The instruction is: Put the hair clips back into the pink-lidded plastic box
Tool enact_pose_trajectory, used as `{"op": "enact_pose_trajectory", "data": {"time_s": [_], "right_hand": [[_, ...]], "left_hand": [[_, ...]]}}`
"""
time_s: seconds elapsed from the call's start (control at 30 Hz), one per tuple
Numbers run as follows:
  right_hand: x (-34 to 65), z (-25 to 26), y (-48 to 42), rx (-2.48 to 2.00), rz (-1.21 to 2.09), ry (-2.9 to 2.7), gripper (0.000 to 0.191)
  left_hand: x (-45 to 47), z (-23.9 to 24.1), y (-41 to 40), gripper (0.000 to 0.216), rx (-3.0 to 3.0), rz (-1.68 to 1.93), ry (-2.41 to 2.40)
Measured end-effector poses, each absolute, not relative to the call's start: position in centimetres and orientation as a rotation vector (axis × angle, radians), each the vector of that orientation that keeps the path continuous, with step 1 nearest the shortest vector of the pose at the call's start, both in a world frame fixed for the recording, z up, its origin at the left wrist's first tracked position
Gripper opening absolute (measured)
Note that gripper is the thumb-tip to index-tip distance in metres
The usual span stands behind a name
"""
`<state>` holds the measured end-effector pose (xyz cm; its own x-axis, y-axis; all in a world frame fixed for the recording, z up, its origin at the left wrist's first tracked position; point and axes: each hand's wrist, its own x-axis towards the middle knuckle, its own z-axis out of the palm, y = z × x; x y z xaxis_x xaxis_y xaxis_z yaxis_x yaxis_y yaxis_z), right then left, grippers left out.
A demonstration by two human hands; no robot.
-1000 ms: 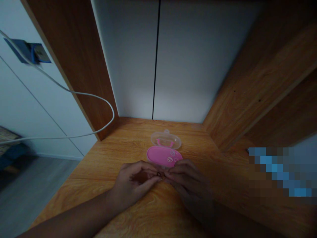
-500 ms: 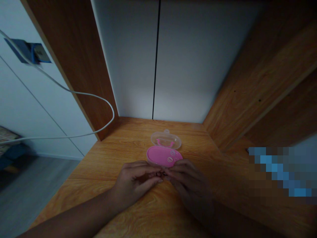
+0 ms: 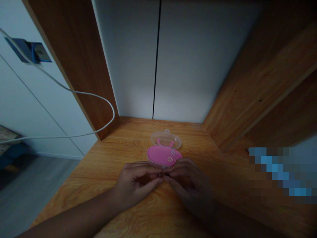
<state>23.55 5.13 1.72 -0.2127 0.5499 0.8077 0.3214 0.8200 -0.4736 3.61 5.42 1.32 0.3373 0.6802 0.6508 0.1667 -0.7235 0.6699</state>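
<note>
My left hand (image 3: 135, 181) is closed, its fingertips pinching a small dark loop (image 3: 159, 175) too small and dim to name. Close against it, my right hand (image 3: 189, 183) is pinched too, its fingertips touching a bit of the same dark stuff. Whether this is one piece or two I cannot tell. Just beyond the fingers lies an oval case with a pink inside (image 3: 158, 156), opened flat. A few pale rings (image 3: 170, 159) lie at its right end, partly behind my right hand. Its clear lid (image 3: 166, 135) is folded back and carries a pink handle.
Both arms rest over a wood-grain tabletop (image 3: 119, 142), bounded by a white panel (image 3: 183, 66) at the back and wooden boards on both sides. A white cable (image 3: 112, 109) loops in front of the left board. A blurred blue patch (image 3: 274, 168) is at the right.
My right hand's fingers have shifted slightly, and the dark loops between the fingertips have turned and show less clearly. The case and its lid stay put.
</note>
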Motion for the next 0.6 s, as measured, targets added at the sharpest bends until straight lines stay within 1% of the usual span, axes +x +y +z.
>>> {"op": "enact_pose_trajectory", "data": {"time_s": [0.2,0.4,0.6], "right_hand": [[23.54,1.68,5.16,-0.652,0.246,-1.823,0.017],[23.53,1.65,5.06,-0.653,0.222,-1.891,0.027],[23.49,1.6,4.83,-0.617,0.198,-1.928,0.026]], "left_hand": [[3.65,1.27,5.41,0.024,2.128,1.409,0.825],[3.74,0.89,5.5,0.032,2.089,1.439,0.838],[3.7,0.49,5.63,0.041,2.113,1.405,0.819]]}}
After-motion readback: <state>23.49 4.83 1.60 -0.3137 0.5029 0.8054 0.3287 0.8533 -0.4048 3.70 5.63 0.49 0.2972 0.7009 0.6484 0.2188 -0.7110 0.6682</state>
